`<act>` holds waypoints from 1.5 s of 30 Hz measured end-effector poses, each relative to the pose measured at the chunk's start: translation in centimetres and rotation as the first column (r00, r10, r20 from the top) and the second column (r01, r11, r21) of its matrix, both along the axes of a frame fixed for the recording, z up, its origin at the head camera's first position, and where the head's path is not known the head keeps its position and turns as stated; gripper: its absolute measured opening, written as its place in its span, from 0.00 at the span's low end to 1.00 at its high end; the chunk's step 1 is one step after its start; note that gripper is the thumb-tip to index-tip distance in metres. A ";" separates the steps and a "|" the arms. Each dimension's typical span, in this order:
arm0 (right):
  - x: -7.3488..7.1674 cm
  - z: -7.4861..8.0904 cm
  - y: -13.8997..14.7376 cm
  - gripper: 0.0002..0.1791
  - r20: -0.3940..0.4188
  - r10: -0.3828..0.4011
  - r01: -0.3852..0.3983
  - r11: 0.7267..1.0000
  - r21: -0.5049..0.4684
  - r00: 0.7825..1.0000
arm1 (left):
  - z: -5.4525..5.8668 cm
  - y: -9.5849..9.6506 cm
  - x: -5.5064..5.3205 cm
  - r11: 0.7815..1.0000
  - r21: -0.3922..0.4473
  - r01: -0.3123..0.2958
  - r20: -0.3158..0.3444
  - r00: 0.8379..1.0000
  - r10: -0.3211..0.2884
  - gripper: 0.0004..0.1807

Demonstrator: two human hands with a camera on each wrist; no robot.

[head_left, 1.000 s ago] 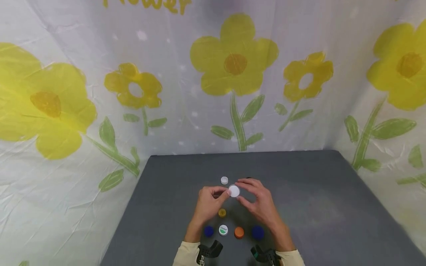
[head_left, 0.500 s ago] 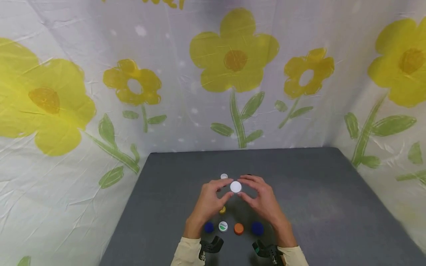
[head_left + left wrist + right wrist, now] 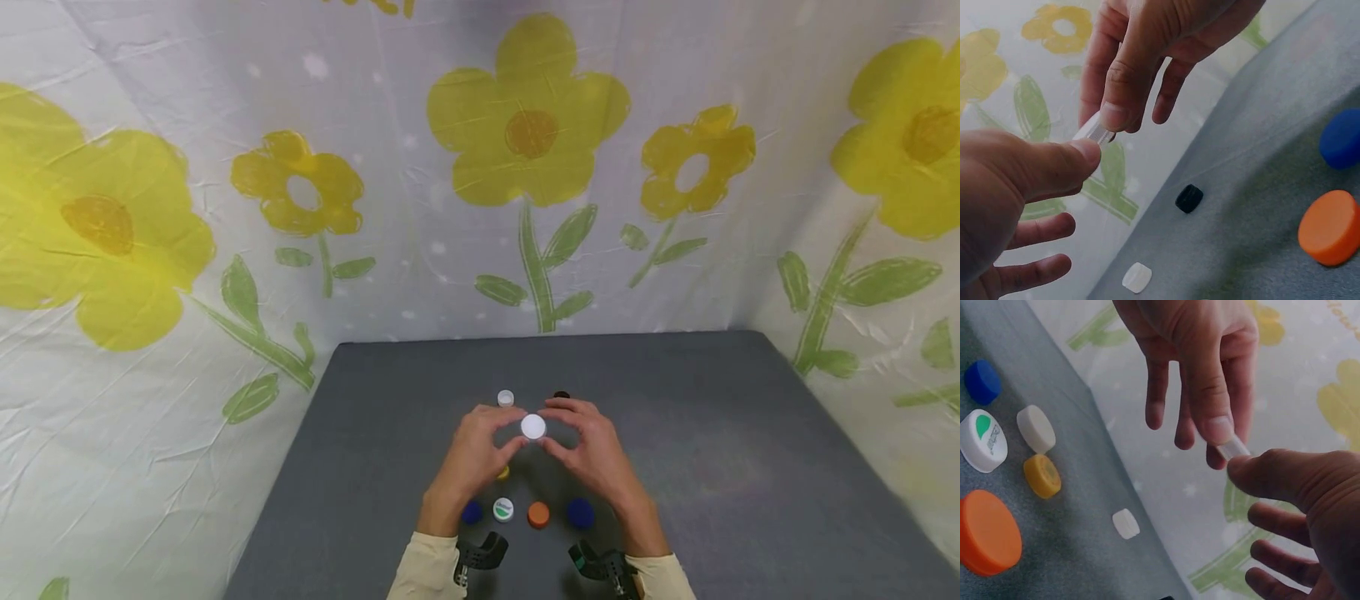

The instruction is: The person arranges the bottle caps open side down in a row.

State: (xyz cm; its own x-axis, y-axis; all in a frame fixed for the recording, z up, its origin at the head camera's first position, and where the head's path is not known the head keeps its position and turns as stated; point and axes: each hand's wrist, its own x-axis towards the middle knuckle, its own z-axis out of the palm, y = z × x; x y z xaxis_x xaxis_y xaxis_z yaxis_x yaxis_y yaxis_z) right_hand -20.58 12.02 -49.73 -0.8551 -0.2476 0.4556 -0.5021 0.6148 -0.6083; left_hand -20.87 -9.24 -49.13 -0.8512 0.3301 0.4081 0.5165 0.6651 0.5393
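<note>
A round white cap (image 3: 533, 427) is held between both hands over the middle of the table, its flat face toward the head camera. Its edge looks translucent and ridged in the left wrist view. My left hand (image 3: 474, 454) pinches the cap's left edge with thumb and forefinger. From the opposite side, my right hand (image 3: 588, 454) pinches it in the same way, other fingers spread loosely behind. Below the hands lie a yellow cap (image 3: 503, 472), partly covered by the left hand, and a white cap with green print (image 3: 503, 510).
On the grey table (image 3: 697, 433), an orange cap (image 3: 537, 515) and two blue caps, one larger (image 3: 581, 514), lie nearer me. A small white cap (image 3: 506, 398) and a dark cap (image 3: 562, 395) lie beyond the hands. Another white cap (image 3: 1036, 429) shows in the right wrist view.
The left thumb and forefinger have spread to the cap's edge, and the right fingers have closed in on the opposite edge. The cap has shifted slightly right, now facing the head camera.
</note>
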 end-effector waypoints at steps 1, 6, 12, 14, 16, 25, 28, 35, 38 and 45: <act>0.0 -0.1 0.0 0.21 0.008 0.000 0.000 1.000 0.015 1.000 | 0.0 0.1 0.0 1.000 -0.017 -0.004 0.001 1.000 0.004 0.19; -0.1 -0.7 0.0 0.20 0.062 0.000 -0.004 0.998 0.070 0.998 | -0.5 0.2 0.2 0.995 -0.100 -0.020 0.022 1.000 0.022 0.19; -0.2 -1.7 -0.1 0.18 0.102 0.012 -0.025 0.992 0.121 0.995 | -1.3 0.3 0.2 0.989 -0.146 -0.015 0.048 0.999 0.022 0.15; -0.3 -1.9 -0.2 0.17 0.106 0.010 -0.025 0.990 0.140 0.994 | -1.5 0.4 0.0 0.988 -0.157 -0.008 0.066 0.998 0.018 0.14; -0.3 -2.0 -0.2 0.17 0.118 0.007 -0.026 0.988 0.155 0.993 | -1.8 0.4 -0.1 0.984 -0.176 -0.005 0.076 0.997 0.018 0.13; 0.0 -2.4 -0.5 0.15 0.150 0.013 -0.043 0.979 0.200 0.989 | -2.7 0.9 -0.1 0.958 -0.284 -0.023 0.071 0.996 0.045 0.13; -0.1 -2.8 -0.5 0.15 0.149 0.021 -0.054 0.974 0.218 0.989 | -3.0 1.1 -0.1 0.947 -0.318 -0.041 0.064 0.996 0.065 0.13; -0.2 -3.3 -0.8 0.15 0.155 0.032 -0.071 0.965 0.253 0.987 | -3.4 1.5 -0.2 0.930 -0.363 -0.063 0.094 0.990 0.104 0.14; -0.2 -3.4 -0.9 0.14 0.183 0.021 -0.068 0.965 0.255 0.983 | -3.7 1.6 -0.2 0.921 -0.383 -0.065 0.105 0.988 0.113 0.14; -0.3 -3.8 -1.1 0.12 0.210 0.011 -0.068 0.960 0.270 0.978 | -3.9 1.7 0.0 0.924 -0.377 -0.069 0.138 0.982 0.129 0.11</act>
State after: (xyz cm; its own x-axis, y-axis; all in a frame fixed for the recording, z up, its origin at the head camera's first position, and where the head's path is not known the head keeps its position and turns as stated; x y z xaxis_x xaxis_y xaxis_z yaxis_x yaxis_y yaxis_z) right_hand -20.85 10.91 -53.55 -0.9095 -0.3737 0.1820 -0.4122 0.7545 -0.5107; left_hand -20.89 -7.58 -52.99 -0.9304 0.3419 0.1321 0.3665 0.8757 0.3144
